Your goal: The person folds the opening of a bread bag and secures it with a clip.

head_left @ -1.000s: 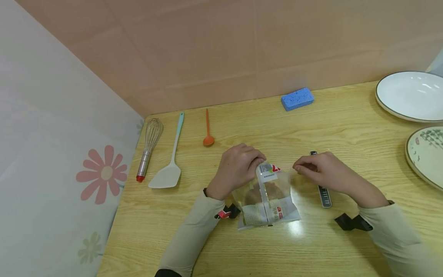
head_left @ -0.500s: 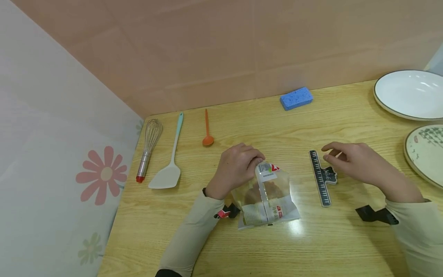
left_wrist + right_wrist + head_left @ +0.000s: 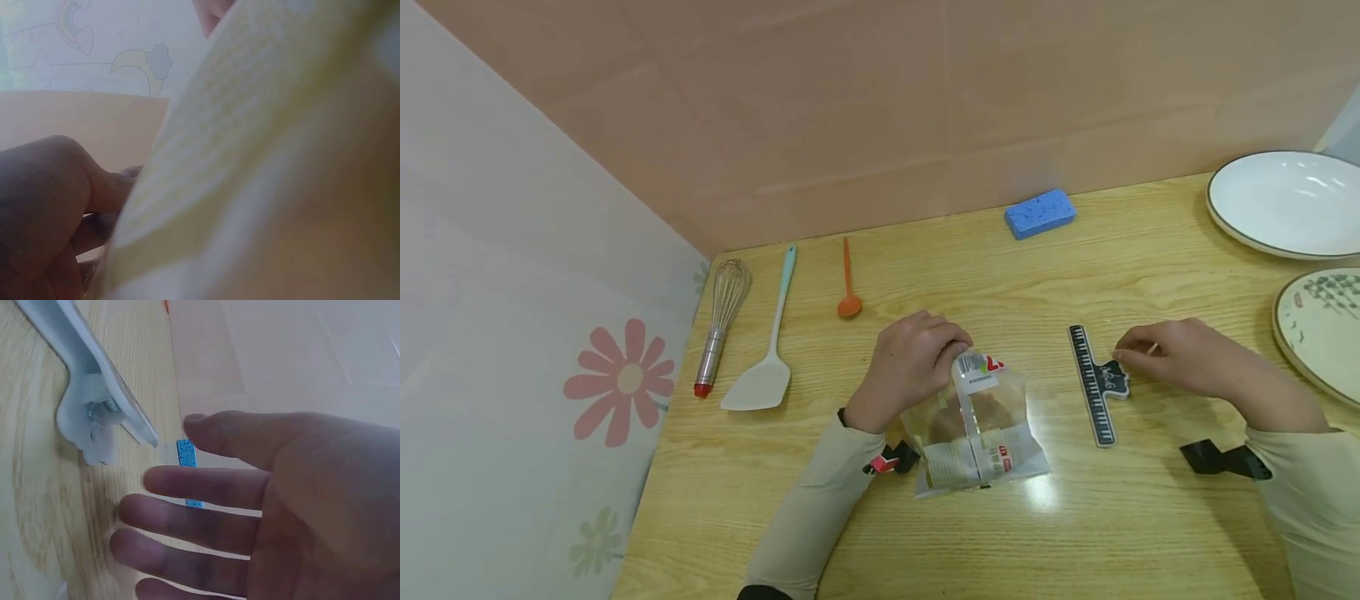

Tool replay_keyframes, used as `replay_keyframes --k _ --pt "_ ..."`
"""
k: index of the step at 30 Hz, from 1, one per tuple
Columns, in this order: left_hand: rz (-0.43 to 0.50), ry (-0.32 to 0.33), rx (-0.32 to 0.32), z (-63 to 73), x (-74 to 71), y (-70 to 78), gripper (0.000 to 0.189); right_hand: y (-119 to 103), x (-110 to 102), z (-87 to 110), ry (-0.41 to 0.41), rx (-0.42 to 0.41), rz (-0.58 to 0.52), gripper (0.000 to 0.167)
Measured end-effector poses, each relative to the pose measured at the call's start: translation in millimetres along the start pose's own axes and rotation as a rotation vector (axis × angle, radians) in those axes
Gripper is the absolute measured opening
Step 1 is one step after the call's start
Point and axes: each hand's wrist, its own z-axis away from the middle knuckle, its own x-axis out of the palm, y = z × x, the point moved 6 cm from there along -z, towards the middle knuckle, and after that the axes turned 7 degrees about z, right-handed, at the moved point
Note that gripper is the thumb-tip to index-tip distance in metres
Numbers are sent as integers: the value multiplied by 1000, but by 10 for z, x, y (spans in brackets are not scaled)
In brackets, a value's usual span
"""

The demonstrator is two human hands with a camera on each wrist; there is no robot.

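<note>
My left hand (image 3: 917,367) grips the gathered top of a clear plastic food bag (image 3: 976,433), which has printed labels and something brownish inside. In the left wrist view the bag (image 3: 206,181) is a blur across most of the picture, beside the left hand (image 3: 50,212). A black bag clip (image 3: 1097,387) with a piano-key pattern lies on the table to the right of the bag. Close to the clip's handle is my right hand (image 3: 1195,358). The right wrist view shows the right hand's spread fingers (image 3: 187,522) a little apart from the clip's spring side (image 3: 97,406), holding nothing.
A whisk (image 3: 722,325), a white spatula (image 3: 763,375) with a mint handle and an orange spoon (image 3: 850,305) lie on the left. A blue sponge (image 3: 1040,214) sits near the back wall. A white dish (image 3: 1285,208) and a patterned plate (image 3: 1311,333) stand at the right.
The right hand has left the bag's side and moved right to the clip's handle, uncovering the clip. The left hand and the bag have stayed in place.
</note>
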Motion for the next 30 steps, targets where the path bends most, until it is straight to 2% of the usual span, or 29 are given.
replay_keyframes --k 5,8,13,30 --pt "4 -2 2 0 2 2 12 -8 56 4 -53 2 -2 13" --pt "3 -3 2 0 4 5 12 -34 89 6 -50 -24 -22 8" --pt "7 -4 -3 -5 4 8 12 -60 116 3 -31 -68 -24 9" --pt "27 -8 -5 5 4 -6 10 -56 122 -42 -40 -41 -41 5"
